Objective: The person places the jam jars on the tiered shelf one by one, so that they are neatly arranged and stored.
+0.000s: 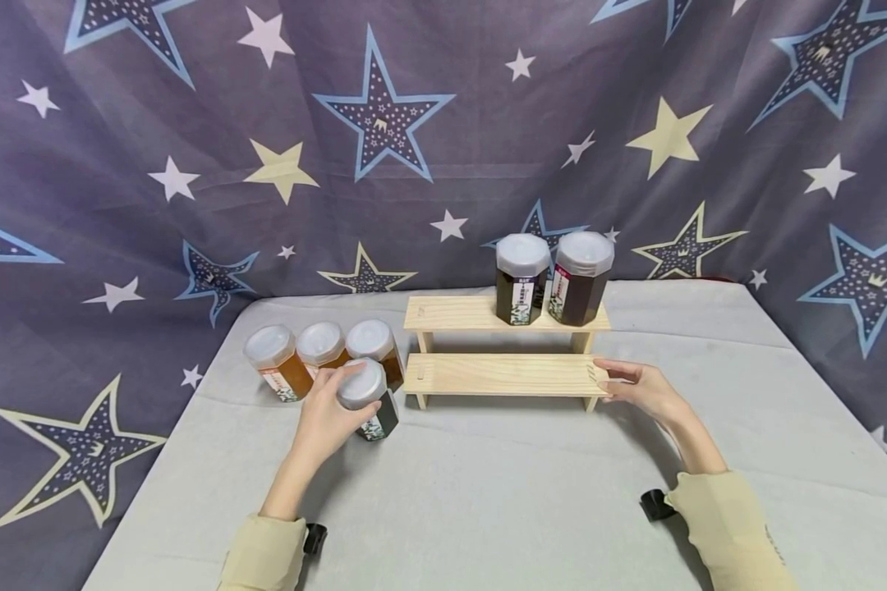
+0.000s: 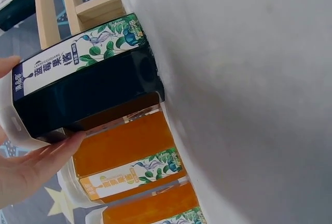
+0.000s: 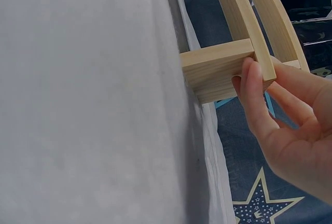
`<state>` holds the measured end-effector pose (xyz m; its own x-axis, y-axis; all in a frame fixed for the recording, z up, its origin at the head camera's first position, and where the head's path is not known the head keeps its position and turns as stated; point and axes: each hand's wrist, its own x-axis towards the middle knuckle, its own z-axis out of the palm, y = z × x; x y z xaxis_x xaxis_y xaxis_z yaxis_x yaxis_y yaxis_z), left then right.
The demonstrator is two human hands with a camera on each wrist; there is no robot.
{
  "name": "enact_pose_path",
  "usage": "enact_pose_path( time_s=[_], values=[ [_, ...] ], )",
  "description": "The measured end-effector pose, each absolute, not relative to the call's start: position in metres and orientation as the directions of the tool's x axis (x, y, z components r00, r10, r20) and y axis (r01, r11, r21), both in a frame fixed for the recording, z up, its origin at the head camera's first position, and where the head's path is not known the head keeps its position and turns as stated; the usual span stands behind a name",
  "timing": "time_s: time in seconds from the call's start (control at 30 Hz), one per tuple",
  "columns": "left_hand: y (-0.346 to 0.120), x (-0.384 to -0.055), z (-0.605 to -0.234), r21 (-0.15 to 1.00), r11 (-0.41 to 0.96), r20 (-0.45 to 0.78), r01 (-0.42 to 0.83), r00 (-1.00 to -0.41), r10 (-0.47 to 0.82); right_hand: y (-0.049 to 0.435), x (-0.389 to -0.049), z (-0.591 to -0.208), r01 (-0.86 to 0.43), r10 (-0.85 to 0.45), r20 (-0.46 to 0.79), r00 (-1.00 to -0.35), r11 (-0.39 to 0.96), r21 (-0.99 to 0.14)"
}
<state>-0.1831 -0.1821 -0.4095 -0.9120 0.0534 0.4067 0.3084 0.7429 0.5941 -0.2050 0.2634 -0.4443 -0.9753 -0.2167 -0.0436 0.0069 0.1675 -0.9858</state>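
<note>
L grip [image 1: 327,410] clasps dk jar lid [image 1: 362,384], R grip [image 1: 649,391] pinches lwr shelf end [image 1: 587,371].

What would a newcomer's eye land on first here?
Probably the star-patterned cloth filling the background, then the two-step wooden stand in front of it, with two dark jars toward the right of its upper step. Next, left of the stand, the left hand grips another dark jar by its lid, just in front of three more jars.
</note>
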Motion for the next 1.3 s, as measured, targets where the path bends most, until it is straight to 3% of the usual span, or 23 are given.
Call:
enact_pose_path(
  time_s=[0.2, 0.47, 0.7, 1.3],
  values=[
    [-0.182, -0.184, -0.409, 0.606, 0.738, 0.397, 0.298, -0.917, 0.044, 0.264, -0.204, -0.444, -0.003, -0.225, -0.033, -0.974, 0.158, -0.987],
    [-0.182, -0.184, -0.411, 0.608, 0.737, 0.413, 0.295, -0.911, 0.024, 0.271, -0.208, -0.453, -0.093, -0.313, 0.083, -0.946, 0.018, -0.995],
    [-0.179, -0.182, -0.407, 0.613, 0.734, 0.432, 0.293, -0.902, -0.001, 0.265, -0.206, -0.447, -0.014, -0.232, -0.021, -0.973, 0.15, -0.989],
    [-0.168, -0.18, -0.377, 0.616, 0.728, 0.505, 0.301, -0.86, -0.072, 0.264, -0.205, -0.445, 0.0, -0.23, -0.035, -0.973, 0.149, -0.989]
  ],
)
